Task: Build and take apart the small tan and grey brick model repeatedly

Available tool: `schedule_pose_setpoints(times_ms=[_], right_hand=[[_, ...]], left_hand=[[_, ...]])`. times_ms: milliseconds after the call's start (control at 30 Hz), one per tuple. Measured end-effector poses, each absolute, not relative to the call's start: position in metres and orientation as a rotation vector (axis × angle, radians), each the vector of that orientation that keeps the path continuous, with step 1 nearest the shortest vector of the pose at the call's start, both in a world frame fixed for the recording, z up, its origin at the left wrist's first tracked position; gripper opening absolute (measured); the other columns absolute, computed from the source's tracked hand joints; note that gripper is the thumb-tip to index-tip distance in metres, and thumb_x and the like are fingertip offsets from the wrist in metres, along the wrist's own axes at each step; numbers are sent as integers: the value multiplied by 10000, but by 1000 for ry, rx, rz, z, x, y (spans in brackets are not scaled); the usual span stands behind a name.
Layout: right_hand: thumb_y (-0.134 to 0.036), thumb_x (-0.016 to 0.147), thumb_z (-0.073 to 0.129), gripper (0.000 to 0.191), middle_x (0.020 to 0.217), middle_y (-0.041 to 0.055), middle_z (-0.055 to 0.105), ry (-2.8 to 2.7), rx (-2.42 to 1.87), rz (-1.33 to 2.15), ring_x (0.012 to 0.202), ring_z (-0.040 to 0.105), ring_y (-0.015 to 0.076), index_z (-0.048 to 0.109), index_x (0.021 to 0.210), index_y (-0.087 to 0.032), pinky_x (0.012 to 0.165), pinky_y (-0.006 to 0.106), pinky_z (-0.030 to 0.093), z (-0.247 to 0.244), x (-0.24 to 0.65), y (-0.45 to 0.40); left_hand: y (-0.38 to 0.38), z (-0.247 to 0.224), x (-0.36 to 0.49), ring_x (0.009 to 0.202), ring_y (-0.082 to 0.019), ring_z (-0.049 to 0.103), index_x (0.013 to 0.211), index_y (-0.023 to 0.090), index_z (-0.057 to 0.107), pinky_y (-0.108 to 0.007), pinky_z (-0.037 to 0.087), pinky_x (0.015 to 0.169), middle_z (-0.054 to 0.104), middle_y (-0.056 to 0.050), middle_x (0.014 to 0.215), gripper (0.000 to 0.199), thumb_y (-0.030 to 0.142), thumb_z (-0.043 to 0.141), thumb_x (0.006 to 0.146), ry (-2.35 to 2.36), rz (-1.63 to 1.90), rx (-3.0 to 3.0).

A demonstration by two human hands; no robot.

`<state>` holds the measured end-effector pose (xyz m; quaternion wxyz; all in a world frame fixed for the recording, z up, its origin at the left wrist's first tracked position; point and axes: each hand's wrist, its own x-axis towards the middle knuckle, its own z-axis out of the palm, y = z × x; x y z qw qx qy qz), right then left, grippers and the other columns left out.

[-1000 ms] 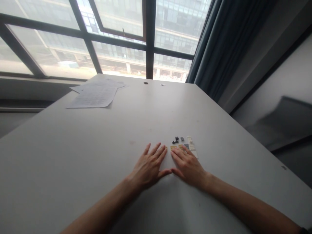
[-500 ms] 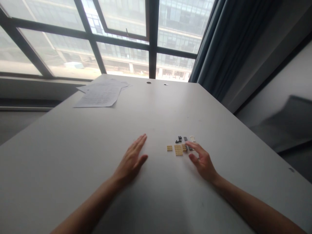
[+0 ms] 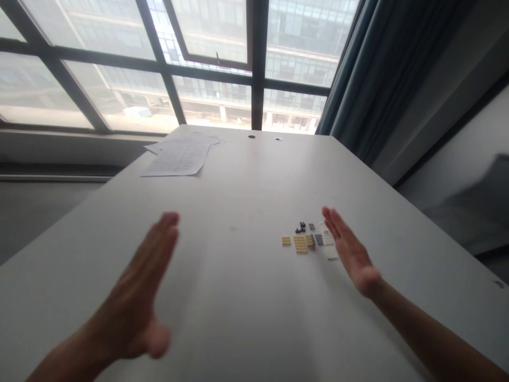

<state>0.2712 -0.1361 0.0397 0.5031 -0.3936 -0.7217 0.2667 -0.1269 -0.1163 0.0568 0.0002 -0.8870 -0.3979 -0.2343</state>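
Note:
Several small toy building bricks lie in a group right of the middle of the table. Among them are a larger tan brick plate (image 3: 300,244), a smaller tan piece (image 3: 286,241), black pieces (image 3: 300,228), grey pieces (image 3: 318,240) and white pieces (image 3: 328,239). My right hand (image 3: 352,254) is held up just right of this group with its fingers stretched out, partly covering the white pieces, and holds nothing. Over the left part of the table, away from the bricks, my left hand (image 3: 139,292) is raised, its fingers straight and thumb apart, with nothing in it.
Printed paper sheets (image 3: 178,159) lie at the far left of the white table (image 3: 238,196). Two small round spots, one a dark hole (image 3: 252,137), show near its back edge. Behind stand a window (image 3: 217,69) and a dark curtain (image 3: 377,58).
My left hand has moved left and up toward the camera. My right hand has shifted right, off the bricks, with its fingers straightened. The view has turned slightly left.

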Motion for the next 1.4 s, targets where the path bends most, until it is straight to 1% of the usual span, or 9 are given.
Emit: schedule_pose_setpoints(times_ms=[133, 300, 567, 733, 867, 967, 1067, 1133, 1400], right_hand=[[-809, 645, 518, 1136, 1539, 145, 179, -2698, -867, 561, 1417, 142, 337, 148, 1493, -150, 1163, 489, 47, 26, 243, -152], [-719, 714, 561, 1094, 1541, 162, 134, -2929, -791, 746, 1422, 136, 309, 74, 1496, -129, 1167, 455, 9, 12, 227, -148], [-702, 706, 586, 1087, 1536, 164, 156, -2904, -811, 762, 1420, 145, 313, 99, 1495, -133, 1164, 466, 12, 14, 229, -147], [-674, 752, 561, 977, 1505, 169, 277, -2872, -774, 620, 1397, 239, 305, 211, 1476, -119, 1162, 479, 94, 9, 227, -151], [-567, 835, 542, 606, 1261, 128, 588, -2614, -877, 348, 1229, 490, 253, 511, 1295, -174, 1078, 433, 334, -7, 247, -151], [-606, 799, 563, 608, 1243, 147, 573, -2294, -1229, 56, 1217, 483, 295, 542, 1251, -199, 1028, 482, 387, -22, 287, -140], [-771, 641, 579, 1019, 1443, 227, 342, -2224, -1562, -83, 1349, 283, 397, 363, 1404, -131, 1057, 594, 298, -32, 325, -120], [-804, 614, 561, 1139, 1482, 245, 264, -2334, -1603, -14, 1376, 225, 397, 253, 1454, -99, 1080, 590, 261, -33, 335, -103], [-774, 607, 611, 1025, 1477, 169, 330, -2664, -1139, 356, 1383, 244, 346, 379, 1408, -177, 1144, 502, 175, -19, 232, -44]], left_hand=[[-135, 28, -97, 1384, -362, 242, 1499, 198, -10, -513, 158, 1157, 142, -118, 1547, 1123, 845, 392, 674, -829, -355, -3065], [-139, 2, -83, 1395, -314, 231, 1493, 200, -25, -478, 146, 1166, 137, -113, 1543, 1069, 761, 470, 730, -750, -29, -3343], [-140, 3, -84, 1392, -321, 232, 1491, 221, -23, -502, 144, 1162, 145, -106, 1542, 1073, 747, 506, 720, -778, -55, -3412], [-139, 0, -85, 1376, -320, 284, 1496, 214, 18, -509, 185, 1153, 228, -108, 1526, 1059, 737, 519, 723, -740, -113, -3366], [-130, -18, -100, 1323, -272, 401, 1476, 266, 217, -420, 339, 1109, 397, -65, 1463, 765, 541, 541, 840, -891, -381, -3162], [-118, -30, -114, 1325, -284, 394, 1427, 313, 340, -430, 376, 1077, 430, -36, 1444, 629, 478, 546, 856, -1042, -462, -2963], [-107, -35, -118, 1355, -318, 335, 1447, 308, 295, -493, 323, 1092, 344, -44, 1493, 709, 566, 531, 830, -1117, -381, -2845], [-101, -36, -116, 1369, -324, 305, 1472, 288, 223, -507, 275, 1110, 291, -58, 1515, 793, 628, 504, 813, -1132, -309, -2827], [-77, -36, -102, 1373, -349, 284, 1488, 134, -56, -484, 223, 1128, 211, -195, 1521, 1237, 816, 517, 630, -1242, -373, -2889]])
